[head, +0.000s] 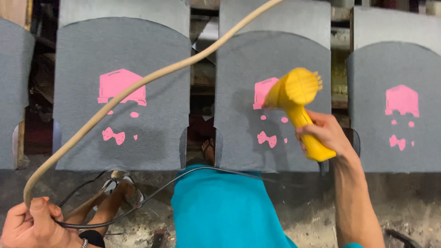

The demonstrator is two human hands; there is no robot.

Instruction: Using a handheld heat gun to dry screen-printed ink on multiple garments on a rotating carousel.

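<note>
Row of grey fabric panels (121, 96) with pink prints; middle panel (271, 101) under heat, at 12 o'clock from torso. Drying step judged underway; next print at 3 o'clock calls for sideways shift. Yellow heat gun (296, 98) clenched in right hand (327, 134) grip. Beige cord (115, 103) gripped in left hand (30, 225), 8 o'clock.

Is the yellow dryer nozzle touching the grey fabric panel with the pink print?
Cannot tell. In the head view the yellow heat gun, held in the right hand, overlaps the grey panel from above, so any gap is hidden.
</note>
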